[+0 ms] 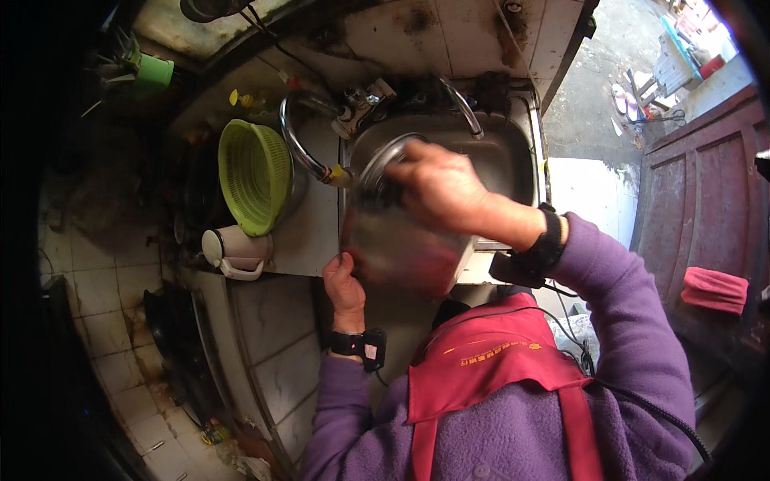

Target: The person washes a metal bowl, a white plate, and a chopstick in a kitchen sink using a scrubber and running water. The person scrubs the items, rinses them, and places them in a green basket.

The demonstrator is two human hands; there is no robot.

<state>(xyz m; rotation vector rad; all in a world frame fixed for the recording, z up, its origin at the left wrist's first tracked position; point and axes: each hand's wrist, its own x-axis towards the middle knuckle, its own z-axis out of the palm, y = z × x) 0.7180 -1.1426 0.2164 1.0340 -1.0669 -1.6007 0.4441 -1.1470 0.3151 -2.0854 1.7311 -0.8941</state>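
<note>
A large metal vessel, blurred and shiny, is tilted over the near left part of the stainless steel sink. At its lower left edge, my left hand grips the rim with the thumb on top. My right hand is over the vessel's upper part, blurred, its fingers bent down near a round metal rim; whether they hold something is hidden. A curved chrome faucet ends just left of the vessel. A second chrome spout hangs over the back of the sink.
Left of the sink, a green plastic colander stands tilted on the counter, beside a white kettle. A green container with utensils is at the upper left. At the right are a red wooden door and a folded red cloth.
</note>
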